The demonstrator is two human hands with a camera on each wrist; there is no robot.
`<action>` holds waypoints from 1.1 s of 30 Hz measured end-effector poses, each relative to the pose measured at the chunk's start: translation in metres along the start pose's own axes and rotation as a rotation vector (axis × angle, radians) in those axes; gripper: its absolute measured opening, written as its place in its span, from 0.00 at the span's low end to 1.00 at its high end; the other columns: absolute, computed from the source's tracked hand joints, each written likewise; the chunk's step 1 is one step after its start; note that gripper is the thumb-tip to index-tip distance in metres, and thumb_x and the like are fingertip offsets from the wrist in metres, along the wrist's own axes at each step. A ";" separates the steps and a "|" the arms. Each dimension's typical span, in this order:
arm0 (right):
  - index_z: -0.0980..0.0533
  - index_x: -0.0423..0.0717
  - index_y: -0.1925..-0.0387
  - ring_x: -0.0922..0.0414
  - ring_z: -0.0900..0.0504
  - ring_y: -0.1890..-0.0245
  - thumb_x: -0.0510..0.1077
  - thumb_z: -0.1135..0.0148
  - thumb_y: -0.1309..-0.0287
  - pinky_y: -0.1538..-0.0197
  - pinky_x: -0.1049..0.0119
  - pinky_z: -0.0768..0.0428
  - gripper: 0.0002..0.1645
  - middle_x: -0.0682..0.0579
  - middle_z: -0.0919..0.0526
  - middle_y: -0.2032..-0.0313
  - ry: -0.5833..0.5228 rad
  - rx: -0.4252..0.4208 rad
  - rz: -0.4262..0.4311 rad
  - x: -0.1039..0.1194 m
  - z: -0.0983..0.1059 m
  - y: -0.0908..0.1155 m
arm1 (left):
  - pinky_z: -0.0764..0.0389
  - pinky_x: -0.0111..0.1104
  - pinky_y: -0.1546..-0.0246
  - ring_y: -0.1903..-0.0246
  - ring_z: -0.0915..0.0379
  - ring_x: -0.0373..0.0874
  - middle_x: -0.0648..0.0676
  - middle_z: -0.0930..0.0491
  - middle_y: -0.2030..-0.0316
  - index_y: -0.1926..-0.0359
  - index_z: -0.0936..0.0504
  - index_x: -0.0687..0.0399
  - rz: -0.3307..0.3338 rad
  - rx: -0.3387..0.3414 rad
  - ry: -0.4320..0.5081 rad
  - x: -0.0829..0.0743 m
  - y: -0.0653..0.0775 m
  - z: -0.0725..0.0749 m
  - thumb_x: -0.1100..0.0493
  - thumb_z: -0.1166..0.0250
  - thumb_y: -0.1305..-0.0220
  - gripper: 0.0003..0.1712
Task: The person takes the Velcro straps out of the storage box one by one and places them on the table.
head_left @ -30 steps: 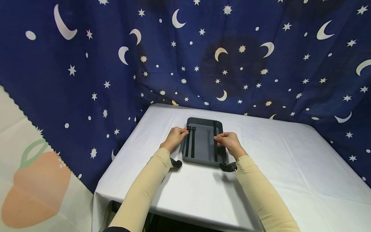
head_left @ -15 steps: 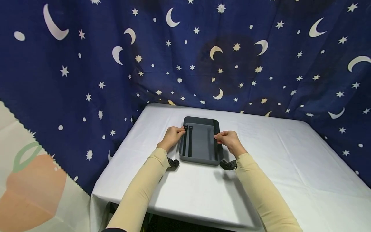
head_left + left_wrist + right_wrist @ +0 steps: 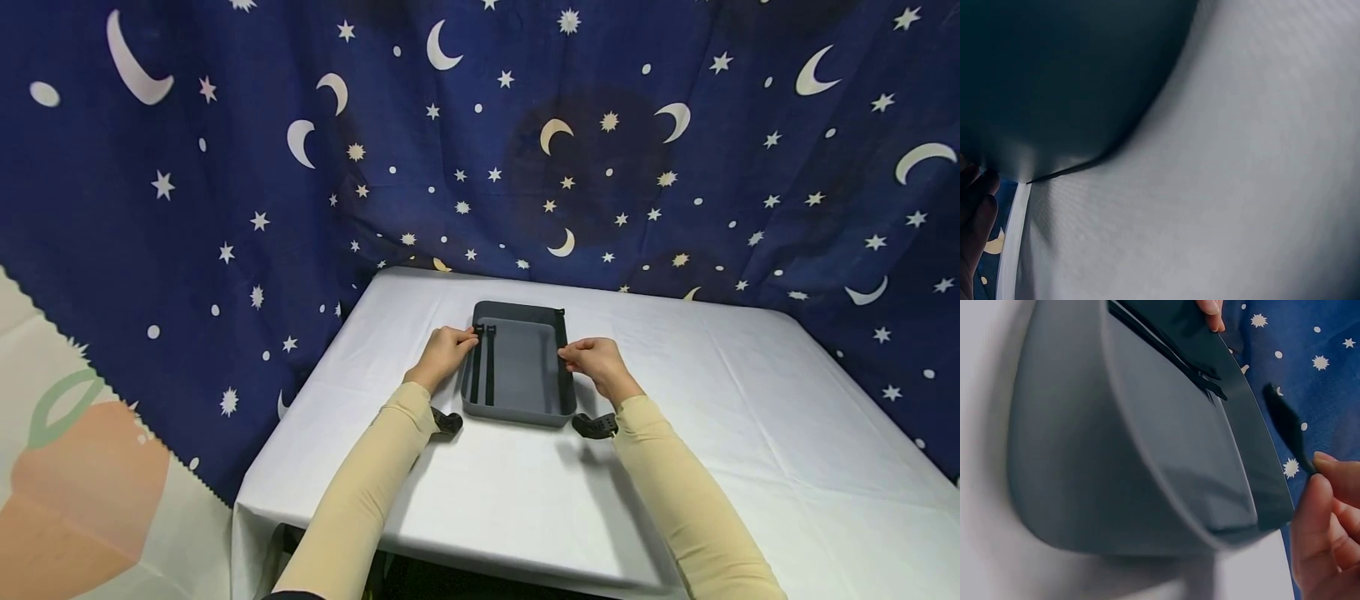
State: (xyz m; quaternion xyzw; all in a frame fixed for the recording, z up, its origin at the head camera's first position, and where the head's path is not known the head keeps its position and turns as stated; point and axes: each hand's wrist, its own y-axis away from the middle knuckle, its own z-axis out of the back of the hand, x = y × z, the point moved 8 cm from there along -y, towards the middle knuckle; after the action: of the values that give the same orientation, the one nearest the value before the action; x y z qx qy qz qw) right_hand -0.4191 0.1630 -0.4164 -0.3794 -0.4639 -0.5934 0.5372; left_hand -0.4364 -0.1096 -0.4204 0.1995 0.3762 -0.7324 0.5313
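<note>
A grey rectangular tray (image 3: 525,408) lies on the white table. Along its left side rest two black hook-and-loop straps (image 3: 491,367), parallel, their wider heads toward the far end. My left hand (image 3: 443,354) pinches the tray's left rim beside those heads. With thumb and index finger, my right hand (image 3: 597,364) pinches a third black strap (image 3: 1284,419) at the tray's right side. In the right wrist view that strap's free end sticks up past the fingertips, above the rim. The left wrist view shows mostly the tray's outer wall (image 3: 1072,75), with some fingers at the lower left.
White cloth covers the table (image 3: 720,433), its front edge running below the forearms. A dark blue curtain (image 3: 465,150) with moons and stars hangs behind. At the left is a pale cloth (image 3: 90,492) with an orange print. Dark wrist bands (image 3: 596,427) sit on both wrists.
The right hand has shifted slightly right with its strap, from over the tray floor to the right wall. The left hand keeps its place at the left rim. The head view has shifted slightly.
</note>
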 end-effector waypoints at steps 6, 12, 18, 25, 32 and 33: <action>0.25 0.26 0.48 0.67 0.20 0.74 0.36 0.36 0.35 0.65 0.75 0.15 0.19 0.57 0.19 0.70 0.006 -0.005 -0.009 -0.003 0.005 -0.001 | 0.24 0.41 0.34 0.41 0.21 0.50 0.57 0.17 0.44 0.50 0.13 0.63 -0.001 -0.005 0.000 -0.001 0.001 0.001 0.61 0.36 0.31 0.13; 0.25 0.26 0.49 0.67 0.19 0.74 0.36 0.36 0.35 0.66 0.77 0.16 0.18 0.58 0.19 0.71 0.003 -0.006 -0.015 -0.003 0.009 0.000 | 0.23 0.40 0.35 0.41 0.21 0.50 0.58 0.18 0.44 0.50 0.14 0.64 0.010 -0.005 0.032 -0.001 0.001 0.001 0.61 0.36 0.31 0.14; 0.25 0.26 0.51 0.68 0.20 0.76 0.35 0.36 0.36 0.67 0.77 0.16 0.17 0.59 0.20 0.74 -0.014 -0.009 -0.008 -0.004 0.013 -0.001 | 0.23 0.39 0.35 0.41 0.21 0.49 0.58 0.17 0.44 0.50 0.14 0.64 0.009 -0.010 0.035 0.000 0.001 0.000 0.62 0.36 0.31 0.13; 0.24 0.27 0.55 0.68 0.20 0.77 0.33 0.36 0.36 0.67 0.77 0.15 0.13 0.59 0.19 0.76 -0.038 -0.019 -0.014 -0.008 0.018 -0.002 | 0.24 0.40 0.34 0.40 0.22 0.50 0.58 0.18 0.43 0.49 0.14 0.65 0.013 0.005 0.046 0.001 0.001 -0.003 0.60 0.37 0.30 0.14; 0.25 0.23 0.51 0.68 0.20 0.77 0.33 0.37 0.36 0.68 0.77 0.16 0.16 0.58 0.19 0.74 -0.037 -0.011 -0.001 -0.010 0.021 -0.001 | 0.24 0.40 0.34 0.41 0.21 0.49 0.57 0.17 0.44 0.50 0.13 0.63 0.027 -0.005 0.013 0.003 0.000 -0.002 0.60 0.36 0.31 0.14; 0.26 0.23 0.51 0.68 0.20 0.77 0.33 0.37 0.36 0.68 0.77 0.16 0.16 0.58 0.19 0.74 -0.036 -0.014 -0.004 -0.011 0.023 -0.001 | 0.24 0.40 0.34 0.41 0.21 0.49 0.58 0.17 0.44 0.50 0.13 0.63 0.027 -0.005 0.012 0.003 0.000 -0.002 0.60 0.36 0.31 0.14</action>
State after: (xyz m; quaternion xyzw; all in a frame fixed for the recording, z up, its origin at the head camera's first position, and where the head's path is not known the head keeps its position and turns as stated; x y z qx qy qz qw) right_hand -0.4199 0.1877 -0.4206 -0.3928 -0.4701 -0.5910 0.5248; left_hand -0.4374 -0.1099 -0.4235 0.2078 0.3782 -0.7230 0.5394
